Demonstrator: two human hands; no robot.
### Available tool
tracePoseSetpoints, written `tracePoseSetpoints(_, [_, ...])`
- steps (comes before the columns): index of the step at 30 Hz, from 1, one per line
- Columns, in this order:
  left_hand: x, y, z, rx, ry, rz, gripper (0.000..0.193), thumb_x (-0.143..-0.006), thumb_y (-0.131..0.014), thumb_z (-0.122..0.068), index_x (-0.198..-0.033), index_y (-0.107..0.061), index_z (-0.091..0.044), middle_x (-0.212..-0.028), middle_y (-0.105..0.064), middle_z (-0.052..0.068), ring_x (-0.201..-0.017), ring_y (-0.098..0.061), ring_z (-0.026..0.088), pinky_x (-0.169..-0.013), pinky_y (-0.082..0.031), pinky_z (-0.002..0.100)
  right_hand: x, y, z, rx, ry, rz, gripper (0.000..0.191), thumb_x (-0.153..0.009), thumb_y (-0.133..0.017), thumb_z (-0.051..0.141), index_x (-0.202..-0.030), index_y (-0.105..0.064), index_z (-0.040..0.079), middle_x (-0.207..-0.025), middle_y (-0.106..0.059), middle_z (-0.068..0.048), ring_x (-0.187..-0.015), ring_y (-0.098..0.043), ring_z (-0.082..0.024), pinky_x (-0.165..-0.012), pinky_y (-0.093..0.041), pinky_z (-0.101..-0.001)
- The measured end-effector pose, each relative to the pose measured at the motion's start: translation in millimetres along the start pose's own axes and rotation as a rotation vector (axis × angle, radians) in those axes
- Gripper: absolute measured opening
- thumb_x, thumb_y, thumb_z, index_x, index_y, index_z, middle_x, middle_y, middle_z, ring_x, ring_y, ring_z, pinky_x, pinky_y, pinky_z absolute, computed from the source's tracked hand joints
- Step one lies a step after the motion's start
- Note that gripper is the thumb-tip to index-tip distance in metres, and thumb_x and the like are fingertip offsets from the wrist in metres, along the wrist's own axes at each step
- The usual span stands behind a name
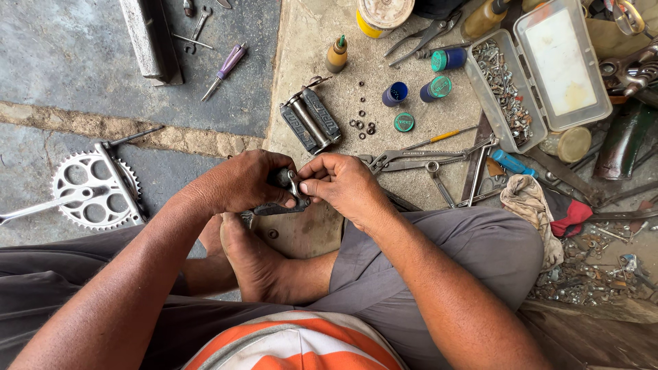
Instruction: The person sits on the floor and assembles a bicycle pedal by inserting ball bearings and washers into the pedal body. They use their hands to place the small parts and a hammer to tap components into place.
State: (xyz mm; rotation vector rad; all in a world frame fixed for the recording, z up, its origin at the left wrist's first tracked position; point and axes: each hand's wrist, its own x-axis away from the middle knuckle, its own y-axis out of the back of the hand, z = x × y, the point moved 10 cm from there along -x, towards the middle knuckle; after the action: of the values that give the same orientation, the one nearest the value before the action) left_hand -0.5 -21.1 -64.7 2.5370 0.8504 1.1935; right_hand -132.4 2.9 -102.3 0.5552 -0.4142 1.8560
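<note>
My left hand [243, 181] is wrapped around a dark bicycle pedal [282, 204] held above my crossed legs. My right hand [343, 183] pinches the pedal's metal end with thumb and fingers, touching the left hand. Most of the pedal is hidden inside the two hands. A second black pedal [310, 120] lies on the ground just beyond the hands, with small nuts and washers [362, 125] scattered to its right.
A chainring with crank arm [89, 188] lies at left. A purple-handled screwdriver [225, 68], pliers [425, 34], spanners [432, 161], small blue and green tubs [395, 93], an oil bottle [336, 55] and an open plastic box of screws [507, 89] are on the ground. Rags [534, 205] sit at right.
</note>
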Motion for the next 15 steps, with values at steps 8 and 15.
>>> tracePoseSetpoints(8, [-1,-3,-1,0.015,-0.015,0.033,0.044,-0.071,-0.086,-0.039,-0.105,-0.073,-0.015,-0.090,-0.080,0.005,-0.089,-0.076,0.021,-0.082,-0.058,0.039,2,-3,5,-0.054,-0.010,0.064,0.020,-0.089,-0.069,-0.002,-0.108,-0.072,-0.002,-0.091,-0.074,-0.005,-0.076,-0.068,-0.010,-0.068,-0.059,-0.0245])
tracePoseSetpoints(15, [0,-6,3,0.136,-0.019,0.099,0.053,-0.071,-0.084,-0.043,-0.113,-0.071,-0.014,-0.095,-0.080,0.005,-0.093,-0.076,0.019,-0.085,-0.057,0.037,13,7,34,0.081,0.078,-0.019,0.023,-0.093,-0.058,-0.002,-0.109,-0.075,-0.001,-0.095,-0.079,-0.007,-0.085,-0.077,-0.012,-0.078,-0.064,-0.0249])
